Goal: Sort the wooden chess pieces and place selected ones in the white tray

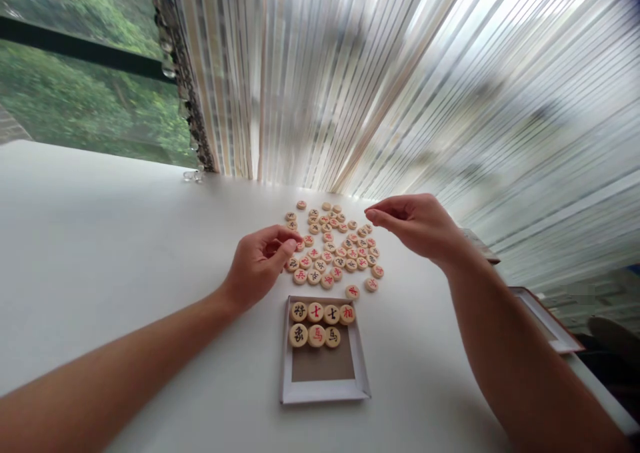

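Note:
Many round wooden Chinese chess pieces (327, 256), with red or black characters, lie scattered on the white table. My left hand (263, 260) is at the left edge of this spread, fingers curled and thumb close to the index fingertip. A red-marked piece (300, 246) shows right by those fingertips; whether they grip anything is hidden. To the right of the pieces, my right hand (413, 223) is raised, its thumb and fingers drawn together with no piece visible between them. Nearer to me, a shallow box tray (325, 392) holds several pieces in two rows along its far side.
White table (125, 253) extends left and right of the pieces. A string curtain (310, 93) hangs behind it, with a window (90, 93) at the left. Another framed, tray-like object (550, 320) lies at the right edge, partly behind my right forearm.

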Available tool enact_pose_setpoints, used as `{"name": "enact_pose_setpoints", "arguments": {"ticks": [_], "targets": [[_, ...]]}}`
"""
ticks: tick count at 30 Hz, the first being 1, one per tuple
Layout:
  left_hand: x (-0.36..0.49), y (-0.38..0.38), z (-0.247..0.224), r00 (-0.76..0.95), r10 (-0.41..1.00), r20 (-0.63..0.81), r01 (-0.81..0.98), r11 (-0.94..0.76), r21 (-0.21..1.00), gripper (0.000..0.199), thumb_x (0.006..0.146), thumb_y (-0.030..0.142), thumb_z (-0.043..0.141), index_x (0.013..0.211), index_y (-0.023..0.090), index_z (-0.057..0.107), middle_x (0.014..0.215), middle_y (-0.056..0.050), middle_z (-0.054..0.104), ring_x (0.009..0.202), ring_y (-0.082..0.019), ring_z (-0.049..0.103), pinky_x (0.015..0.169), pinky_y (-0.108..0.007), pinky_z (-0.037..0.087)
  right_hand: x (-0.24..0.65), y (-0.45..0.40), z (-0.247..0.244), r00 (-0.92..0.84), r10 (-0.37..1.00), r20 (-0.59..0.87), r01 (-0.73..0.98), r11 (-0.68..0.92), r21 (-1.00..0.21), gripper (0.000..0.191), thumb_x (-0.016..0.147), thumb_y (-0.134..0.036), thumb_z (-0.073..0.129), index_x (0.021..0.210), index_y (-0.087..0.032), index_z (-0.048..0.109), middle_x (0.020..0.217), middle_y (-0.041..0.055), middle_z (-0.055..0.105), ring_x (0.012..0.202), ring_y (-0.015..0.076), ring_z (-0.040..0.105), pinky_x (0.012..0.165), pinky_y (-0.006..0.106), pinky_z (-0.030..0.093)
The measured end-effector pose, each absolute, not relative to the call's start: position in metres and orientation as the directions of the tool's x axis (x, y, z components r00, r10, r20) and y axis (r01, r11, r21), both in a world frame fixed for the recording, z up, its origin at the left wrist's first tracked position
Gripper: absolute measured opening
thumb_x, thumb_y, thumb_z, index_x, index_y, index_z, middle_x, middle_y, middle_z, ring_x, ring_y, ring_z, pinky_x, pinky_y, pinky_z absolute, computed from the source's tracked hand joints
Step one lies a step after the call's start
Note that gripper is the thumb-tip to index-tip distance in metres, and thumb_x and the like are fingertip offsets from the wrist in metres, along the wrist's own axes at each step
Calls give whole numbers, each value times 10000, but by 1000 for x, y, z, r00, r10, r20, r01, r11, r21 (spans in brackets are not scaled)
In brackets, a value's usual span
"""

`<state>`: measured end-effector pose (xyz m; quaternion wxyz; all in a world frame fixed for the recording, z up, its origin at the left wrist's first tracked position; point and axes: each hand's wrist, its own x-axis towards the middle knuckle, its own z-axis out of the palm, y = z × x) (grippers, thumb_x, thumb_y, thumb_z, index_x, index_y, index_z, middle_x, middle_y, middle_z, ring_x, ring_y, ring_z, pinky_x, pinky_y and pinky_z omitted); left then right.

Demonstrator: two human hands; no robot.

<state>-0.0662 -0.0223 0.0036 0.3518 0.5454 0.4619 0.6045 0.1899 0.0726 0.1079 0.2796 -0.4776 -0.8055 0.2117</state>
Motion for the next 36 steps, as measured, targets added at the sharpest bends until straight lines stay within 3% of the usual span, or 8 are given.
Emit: {"name": "enact_pose_setpoints", "arguments": {"ticks": [5, 11, 17, 36], "targets": [[-66, -22, 4, -163, 937, 308, 37, -306, 951, 167, 915, 277, 670, 913, 134, 754, 772, -24, 705, 557, -91, 547, 500, -197, 467, 183, 89, 106, -416, 896, 157, 696, 424, -580, 364, 867, -490, 735, 960, -161, 860, 780, 74, 774, 670, 171, 633, 568, 285, 437], [-65, -22, 8, -159, 942, 296, 40, -294, 955, 168, 905, 274, 674, 894, 124, 749, 756, -27, 705, 541, -88, 530, 490, -200, 457, 189, 98, 93, -432, 902, 9, 787, 381, -486, 289, 889, -427, 705, 970, -195, 858, 823, 49, 802, 752, 190, 686, 637, 293, 486], [-64, -22, 9, -162, 940, 300, 60, -294, 954, 165, 889, 261, 679, 857, 115, 748, 752, -33, 706, 520, -81, 525, 472, -205, 424, 192, 108, 84, -489, 872, -29, 808, 440, -391, 261, 909, -393, 691, 976, -197, 851, 854, 46, 806, 768, 192, 687, 662, 302, 492], [-61, -24, 15, -145, 949, 281, 95, -269, 958, 159, 872, 233, 663, 788, 125, 744, 646, -6, 661, 503, -82, 523, 463, -197, 408, 192, 111, 83, -493, 868, -56, 814, 437, -383, 241, 896, -374, 712, 986, -198, 849, 836, 40, 794, 741, 185, 675, 631, 291, 491]]}}
